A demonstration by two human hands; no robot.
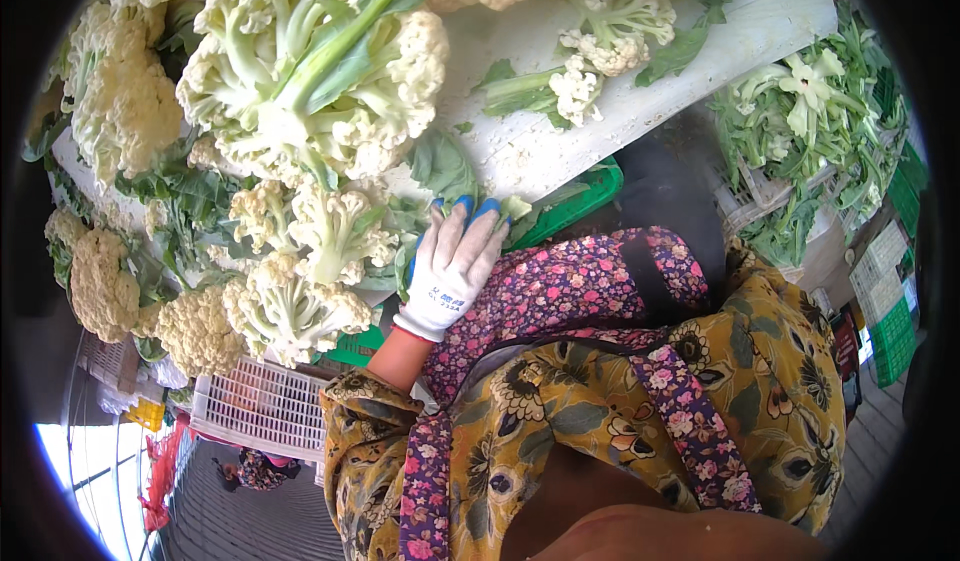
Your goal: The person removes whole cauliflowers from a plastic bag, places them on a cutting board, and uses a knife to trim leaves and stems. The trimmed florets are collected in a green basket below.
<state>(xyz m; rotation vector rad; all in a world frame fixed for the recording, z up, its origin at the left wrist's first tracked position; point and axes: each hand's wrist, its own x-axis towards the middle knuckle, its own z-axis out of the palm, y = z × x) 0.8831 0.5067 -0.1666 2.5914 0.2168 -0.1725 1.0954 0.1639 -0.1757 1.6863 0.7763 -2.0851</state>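
My left hand (454, 268), in a white knit glove with blue-coated fingertips, lies palm down over green cauliflower leaves (444, 165) at the table's near edge. Its fingers are slightly bent, and the palm side is hidden, so a grip on the leaves cannot be made out. My right hand is out of view. Just beyond the glove, a large cauliflower head (315, 73) lies with its cut stem up. Smaller cauliflower pieces (337, 235) sit left of the hand. On the white tabletop (517, 145), a leaf stalk (517, 92) lies beside a small floret (576, 90).
A green plastic crate (574, 205) sits under the table edge by my floral apron (570, 280). Trimmed leaves (817, 111) heap over a crate at the right. A white slatted crate (259, 403) stands lower left, with another person (259, 471) beyond it.
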